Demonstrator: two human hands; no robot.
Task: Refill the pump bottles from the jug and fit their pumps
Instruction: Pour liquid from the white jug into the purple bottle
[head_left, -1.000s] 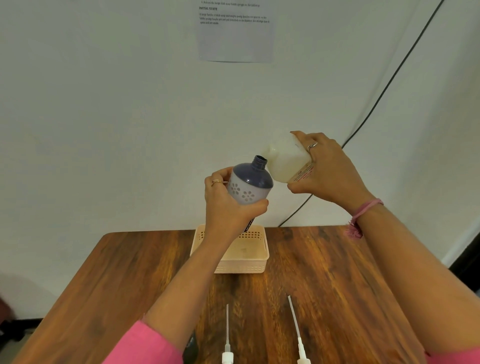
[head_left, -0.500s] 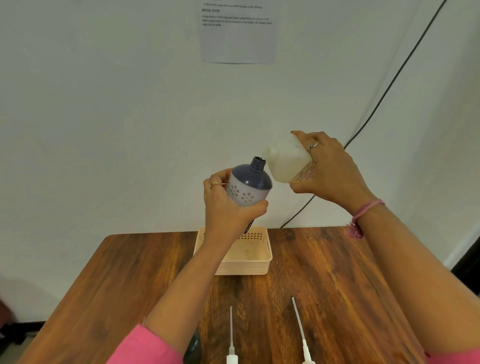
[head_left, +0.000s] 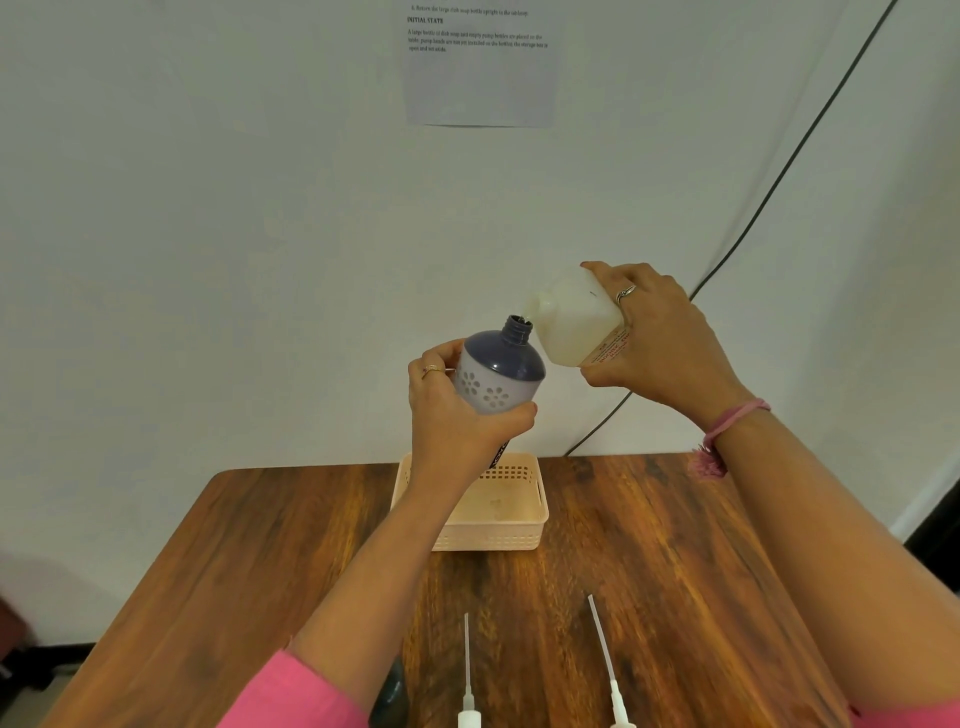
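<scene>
From the head camera, the only view, take the peach basket on the wooden table as the landmark: both hands are raised well above it, against the white wall. The left hand is wrapped round the lower body of the purple pump bottle, which is tilted with its open neck leaning up and to the right. The right hand grips the base end of the translucent jug, tipped over so its spout sits just at the bottle's neck; whether spout and rim actually touch cannot be told, and no stream of liquid can be made out. The step in hand looks like the pour itself. To do it well, I would keep the spout centred over the narrow mouth, hold the bottle steady and close to upright so the level can rise without spilling over the lip, and tip the jug slowly, since a thick soap is likely to come in a sudden slug. Pouring directly over the basket would catch drips. Nearer the person than the basket, two white pumps lie on the table with their dip tubes pointing toward it, not yet fitted.
</scene>
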